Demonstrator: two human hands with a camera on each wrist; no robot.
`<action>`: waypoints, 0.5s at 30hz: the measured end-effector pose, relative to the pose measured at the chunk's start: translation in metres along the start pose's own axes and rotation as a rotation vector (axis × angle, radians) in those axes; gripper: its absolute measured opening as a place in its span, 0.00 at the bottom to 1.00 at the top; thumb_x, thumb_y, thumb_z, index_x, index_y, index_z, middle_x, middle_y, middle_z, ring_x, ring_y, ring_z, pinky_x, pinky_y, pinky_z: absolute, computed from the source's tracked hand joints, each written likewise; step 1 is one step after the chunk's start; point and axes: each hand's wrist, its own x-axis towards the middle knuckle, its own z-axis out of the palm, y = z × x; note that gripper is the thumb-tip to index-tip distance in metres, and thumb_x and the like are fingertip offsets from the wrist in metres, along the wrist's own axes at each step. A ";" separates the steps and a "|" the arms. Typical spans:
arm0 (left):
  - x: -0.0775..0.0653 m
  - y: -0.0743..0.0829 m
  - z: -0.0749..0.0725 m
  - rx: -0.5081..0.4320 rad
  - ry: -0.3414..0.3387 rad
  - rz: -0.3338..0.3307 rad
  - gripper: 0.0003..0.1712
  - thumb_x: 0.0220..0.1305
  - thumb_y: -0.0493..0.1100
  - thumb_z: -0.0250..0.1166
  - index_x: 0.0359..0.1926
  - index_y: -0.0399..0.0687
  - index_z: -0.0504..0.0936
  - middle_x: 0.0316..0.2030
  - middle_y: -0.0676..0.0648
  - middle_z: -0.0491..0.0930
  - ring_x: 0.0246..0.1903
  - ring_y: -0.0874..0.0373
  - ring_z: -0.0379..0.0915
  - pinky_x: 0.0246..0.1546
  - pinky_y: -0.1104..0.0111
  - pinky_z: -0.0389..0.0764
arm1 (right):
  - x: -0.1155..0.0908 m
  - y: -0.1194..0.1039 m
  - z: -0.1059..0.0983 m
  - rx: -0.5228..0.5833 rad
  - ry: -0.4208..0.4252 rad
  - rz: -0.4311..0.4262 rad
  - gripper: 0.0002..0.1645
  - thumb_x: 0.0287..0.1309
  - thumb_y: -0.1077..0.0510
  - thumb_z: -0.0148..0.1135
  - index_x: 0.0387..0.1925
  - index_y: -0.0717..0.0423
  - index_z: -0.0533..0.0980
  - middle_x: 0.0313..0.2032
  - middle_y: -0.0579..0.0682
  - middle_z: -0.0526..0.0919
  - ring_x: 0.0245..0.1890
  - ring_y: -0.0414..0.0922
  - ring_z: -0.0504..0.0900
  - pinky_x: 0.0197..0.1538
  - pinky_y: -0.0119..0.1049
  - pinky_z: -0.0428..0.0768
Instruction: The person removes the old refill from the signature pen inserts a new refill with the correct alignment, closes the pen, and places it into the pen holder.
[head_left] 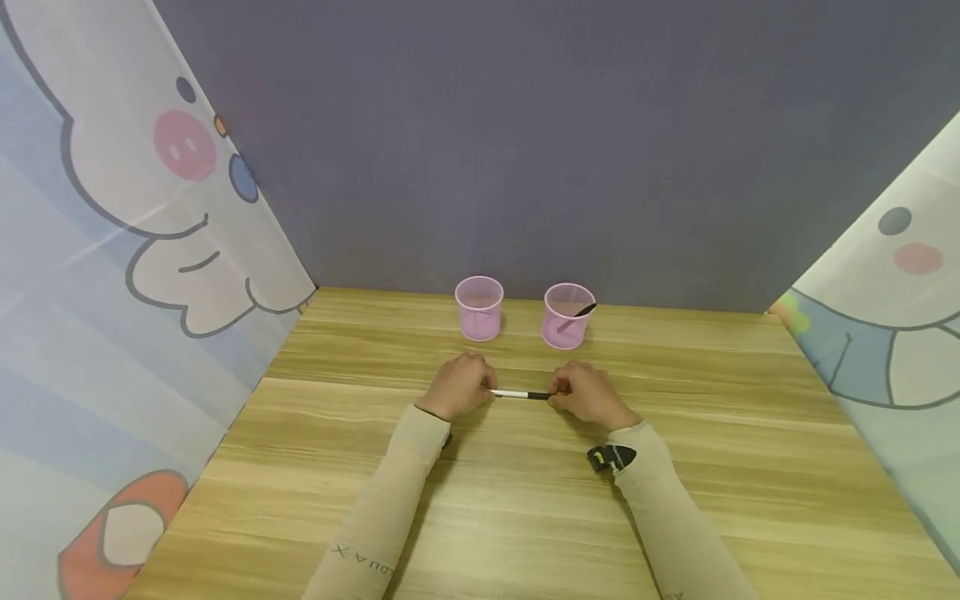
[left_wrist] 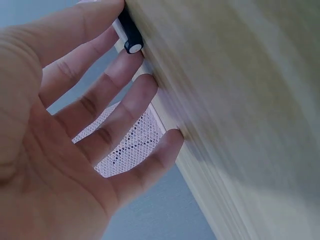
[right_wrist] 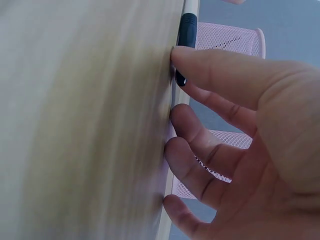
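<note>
We see a white-and-black pen (head_left: 517, 394) stretched between two hands, down at the wooden table (head_left: 517, 517).
We find the left hand (head_left: 459, 385) pinching one end between thumb and forefinger, its other fingers spread, and the right hand (head_left: 591, 393) pinching the black section at the opposite end the same way, its remaining fingers apart, with tips at the tabletop; just beyond we see two pink mesh cups, the left cup (head_left: 480, 323) and the right cup (head_left: 561, 335), where a dark slim object (head_left: 585, 310) leans over the rim, and behind them a grey wall (head_left: 570, 150), with cartoon-printed curtains (head_left: 105, 333) at both sides.
</note>
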 end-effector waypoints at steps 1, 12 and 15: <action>0.000 0.000 0.000 0.004 0.001 -0.001 0.04 0.55 0.40 0.79 0.31 0.51 0.91 0.34 0.51 0.85 0.39 0.55 0.81 0.44 0.60 0.83 | 0.000 0.000 0.000 0.003 0.000 0.000 0.08 0.52 0.57 0.76 0.28 0.45 0.82 0.30 0.43 0.79 0.36 0.42 0.75 0.45 0.44 0.69; 0.001 -0.002 0.002 -0.032 -0.013 0.008 0.04 0.57 0.40 0.77 0.32 0.49 0.89 0.34 0.52 0.88 0.36 0.59 0.82 0.41 0.63 0.83 | 0.000 -0.001 -0.002 0.028 0.021 -0.010 0.06 0.56 0.58 0.74 0.30 0.48 0.81 0.28 0.42 0.82 0.36 0.43 0.77 0.50 0.49 0.71; 0.002 -0.003 0.001 -0.064 -0.015 0.000 0.04 0.59 0.40 0.76 0.34 0.49 0.88 0.33 0.52 0.87 0.34 0.61 0.80 0.39 0.66 0.82 | 0.000 -0.001 -0.006 0.069 0.019 -0.006 0.05 0.58 0.59 0.72 0.32 0.50 0.81 0.28 0.42 0.84 0.34 0.40 0.79 0.50 0.48 0.73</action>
